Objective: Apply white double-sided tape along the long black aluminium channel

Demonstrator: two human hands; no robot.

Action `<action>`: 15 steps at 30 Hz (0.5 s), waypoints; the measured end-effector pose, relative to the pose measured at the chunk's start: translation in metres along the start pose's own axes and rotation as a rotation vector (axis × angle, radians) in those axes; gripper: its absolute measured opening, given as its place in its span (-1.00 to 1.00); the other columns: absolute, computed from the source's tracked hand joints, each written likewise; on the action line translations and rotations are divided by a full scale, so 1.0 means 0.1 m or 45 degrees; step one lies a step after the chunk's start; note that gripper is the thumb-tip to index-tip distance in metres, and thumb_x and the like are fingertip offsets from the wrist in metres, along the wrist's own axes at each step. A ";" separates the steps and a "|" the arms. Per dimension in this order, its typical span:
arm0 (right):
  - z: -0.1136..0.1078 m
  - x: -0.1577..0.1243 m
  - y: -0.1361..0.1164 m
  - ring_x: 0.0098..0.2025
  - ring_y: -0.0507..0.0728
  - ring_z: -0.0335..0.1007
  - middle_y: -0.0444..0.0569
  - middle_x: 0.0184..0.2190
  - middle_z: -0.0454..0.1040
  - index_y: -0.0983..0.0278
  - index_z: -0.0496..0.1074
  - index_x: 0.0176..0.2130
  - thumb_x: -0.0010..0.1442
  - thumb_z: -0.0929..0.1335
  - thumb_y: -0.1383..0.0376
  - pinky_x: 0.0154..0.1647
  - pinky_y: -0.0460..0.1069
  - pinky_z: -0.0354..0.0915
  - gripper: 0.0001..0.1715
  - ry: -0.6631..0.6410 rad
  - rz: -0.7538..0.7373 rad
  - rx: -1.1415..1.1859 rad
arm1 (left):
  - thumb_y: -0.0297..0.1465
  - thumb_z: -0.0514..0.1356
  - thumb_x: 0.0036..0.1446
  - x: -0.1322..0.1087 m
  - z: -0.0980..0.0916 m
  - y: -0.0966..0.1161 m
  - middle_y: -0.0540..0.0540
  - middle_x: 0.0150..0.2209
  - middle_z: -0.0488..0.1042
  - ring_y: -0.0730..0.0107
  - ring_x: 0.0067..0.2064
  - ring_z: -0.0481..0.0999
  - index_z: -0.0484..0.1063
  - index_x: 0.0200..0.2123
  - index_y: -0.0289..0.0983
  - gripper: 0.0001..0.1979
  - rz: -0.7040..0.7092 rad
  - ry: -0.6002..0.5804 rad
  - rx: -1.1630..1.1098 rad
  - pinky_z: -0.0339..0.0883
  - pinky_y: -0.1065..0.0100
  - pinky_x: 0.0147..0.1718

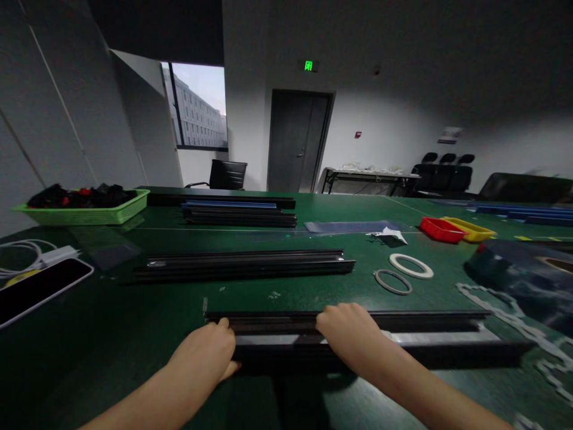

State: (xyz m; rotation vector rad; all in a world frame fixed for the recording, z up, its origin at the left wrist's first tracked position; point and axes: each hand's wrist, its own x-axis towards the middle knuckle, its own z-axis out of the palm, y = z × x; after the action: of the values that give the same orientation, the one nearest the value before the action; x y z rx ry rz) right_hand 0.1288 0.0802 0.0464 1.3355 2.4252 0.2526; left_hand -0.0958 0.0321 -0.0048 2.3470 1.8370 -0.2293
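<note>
A long black channel profile (439,356) lies across the green table in front of me, with a pale strip (447,337) along its inside. My left hand (210,346) is closed around the profile's left end, its thumb low on the near side. Near the middle, my right hand (351,331) reaches over the channel with fingers curled on the far rail. Its fingertips are hidden, so I cannot tell whether they also hold something small. Beyond my hands rests a second black profile (250,266), parallel to the first.
Two tape rings (410,266) lie right of centre. A wrapped roll (514,280) and crinkled pale strips (492,304) are at right. Red (442,230) and yellow (470,229) trays stand behind. At left are a phone (42,289) and a green basket (89,214); more profiles (242,218) lie farther back.
</note>
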 end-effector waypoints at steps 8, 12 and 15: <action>0.02 0.01 0.01 -0.30 0.18 0.49 0.16 -0.40 0.53 0.34 0.52 -0.32 0.13 0.22 0.49 -0.32 -0.02 0.30 -0.70 0.011 -0.009 0.000 | -0.37 0.12 0.00 -0.02 -0.06 0.02 -0.29 -0.17 0.44 0.07 -0.21 0.51 0.41 -0.11 -0.32 -0.66 0.021 0.006 0.018 0.39 0.12 -0.24; 0.02 0.00 0.01 -0.30 0.19 0.49 0.16 -0.40 0.53 0.34 0.52 -0.33 0.13 0.22 0.49 -0.33 -0.01 0.30 -0.71 0.012 -0.018 0.004 | -0.36 0.13 -0.03 -0.01 -0.07 0.04 -0.29 -0.17 0.44 0.05 -0.22 0.51 0.38 -0.07 -0.29 -0.61 0.023 -0.003 0.038 0.39 0.12 -0.27; 0.01 0.00 0.01 -0.30 0.20 0.49 0.17 -0.39 0.53 0.34 0.52 -0.33 0.13 0.22 0.49 -0.33 0.00 0.31 -0.71 0.018 -0.017 0.007 | -0.36 0.13 -0.05 0.00 -0.06 0.05 -0.30 -0.20 0.45 0.04 -0.23 0.51 0.40 -0.10 -0.32 -0.61 0.024 0.012 0.060 0.40 0.11 -0.28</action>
State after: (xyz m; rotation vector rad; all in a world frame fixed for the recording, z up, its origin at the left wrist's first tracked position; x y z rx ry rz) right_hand 0.1303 0.0804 0.0457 1.3238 2.4470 0.2532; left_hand -0.0906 0.0324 0.0007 2.3995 1.8318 -0.2626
